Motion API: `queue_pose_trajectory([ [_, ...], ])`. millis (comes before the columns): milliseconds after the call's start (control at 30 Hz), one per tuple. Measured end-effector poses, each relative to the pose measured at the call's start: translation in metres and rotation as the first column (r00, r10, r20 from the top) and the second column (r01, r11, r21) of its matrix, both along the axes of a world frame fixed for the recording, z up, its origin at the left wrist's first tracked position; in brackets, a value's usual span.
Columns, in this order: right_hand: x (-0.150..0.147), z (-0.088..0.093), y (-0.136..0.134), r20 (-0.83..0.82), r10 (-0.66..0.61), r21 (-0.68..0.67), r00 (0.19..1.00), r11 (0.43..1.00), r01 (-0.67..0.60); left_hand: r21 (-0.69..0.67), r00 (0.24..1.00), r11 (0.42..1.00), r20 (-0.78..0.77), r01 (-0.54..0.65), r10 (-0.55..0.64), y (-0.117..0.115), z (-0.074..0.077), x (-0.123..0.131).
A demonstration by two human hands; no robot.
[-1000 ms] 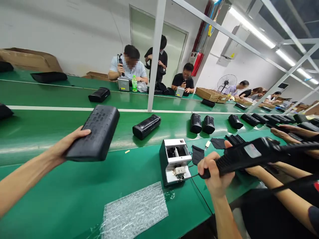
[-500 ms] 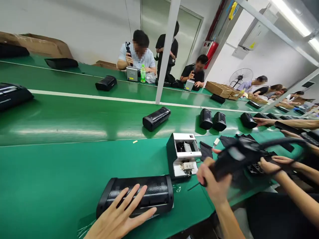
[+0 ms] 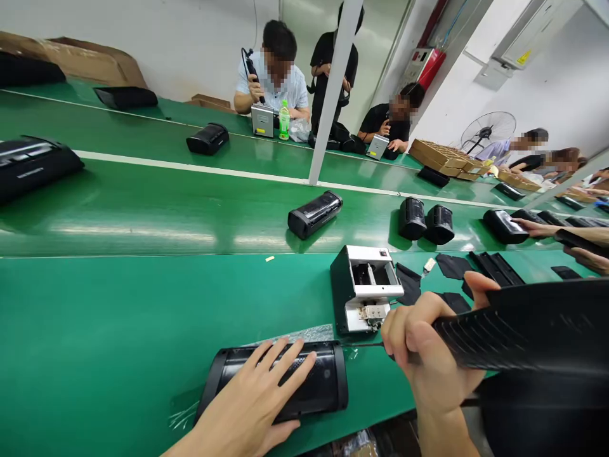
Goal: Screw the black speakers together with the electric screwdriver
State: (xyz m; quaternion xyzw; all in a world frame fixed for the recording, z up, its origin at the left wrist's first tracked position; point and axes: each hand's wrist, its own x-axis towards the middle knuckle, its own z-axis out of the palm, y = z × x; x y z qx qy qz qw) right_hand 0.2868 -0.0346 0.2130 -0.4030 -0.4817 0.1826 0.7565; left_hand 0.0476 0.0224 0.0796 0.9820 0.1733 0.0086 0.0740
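My left hand [image 3: 259,397] lies spread on top of a glossy black speaker-like unit [image 3: 323,381], which rests on its side on the green bench. Wrapped round the handle of a black power screwdriver [image 3: 518,324] is my right hand [image 3: 428,349]. The tool's thin bit points left and its tip is at the upper right end of the unit; whether it sits in a hole cannot be made out. Clear plastic film [image 3: 304,333] shows behind and beside the unit. Just beyond stands a silver and black screw feeder [image 3: 368,292].
Black flat parts [image 3: 451,265] and a small white tag [image 3: 429,266] lie right of the feeder. Behind runs a green conveyor [image 3: 190,216] with several black units. A white post [image 3: 333,95] rises beyond it. People sit opposite; another person's hand [image 3: 535,228] touches a unit at right.
The screwdriver has swung round from a blurred position, bringing its bit to the unit's right end. My left hand stays on the unit. The view has shifted slightly.
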Motion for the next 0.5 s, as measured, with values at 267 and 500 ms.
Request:
queue_pose_trajectory([
  [267, 0.001, -0.009, 0.007, -0.027, 0.028, -0.029, 0.999, 0.999, -0.029, -0.018, 1.0, 1.0, -0.026, 0.017, -0.018, -0.003, 0.012, 0.004],
  [500, 0.003, -0.031, 0.007, 0.036, 0.044, -0.093, 0.998, 0.995, -0.041, -0.062, 0.998, 0.997, -0.054, 0.035, -0.038, -0.001, 0.016, 0.006],
])
